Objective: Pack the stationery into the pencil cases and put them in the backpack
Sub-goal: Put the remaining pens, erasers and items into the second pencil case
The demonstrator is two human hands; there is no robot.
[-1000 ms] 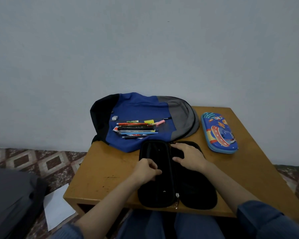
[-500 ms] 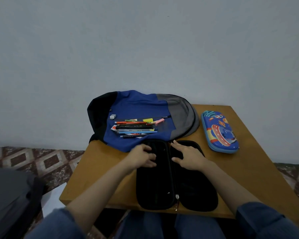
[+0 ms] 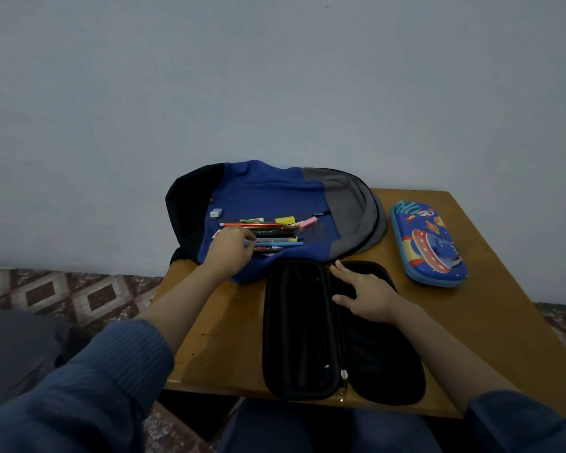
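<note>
A blue, black and grey backpack (image 3: 262, 191) lies flat at the back of the table. On it rests a bundle of pens and pencils (image 3: 275, 237), with a white eraser (image 3: 215, 212), a yellow eraser (image 3: 285, 220) and a pink eraser (image 3: 307, 222) near them. My left hand (image 3: 231, 253) is at the left ends of the pens, thumb above and fingers below them. The black pencil case (image 3: 301, 328) lies unzipped and spread flat at the front edge. My right hand (image 3: 363, 295) rests flat with straight fingers on the case's right half. A blue space-print pencil case (image 3: 428, 243) lies closed at the right.
The small wooden table (image 3: 490, 338) stands against a plain wall. Its front edge is at my knees and the black case overhangs it slightly. Patterned floor tiles (image 3: 62, 292) and a dark grey object (image 3: 13, 348) lie to the left.
My left hand left the black case and reached forward and left onto the pens on the backpack. My right hand stayed on the case's right half.
</note>
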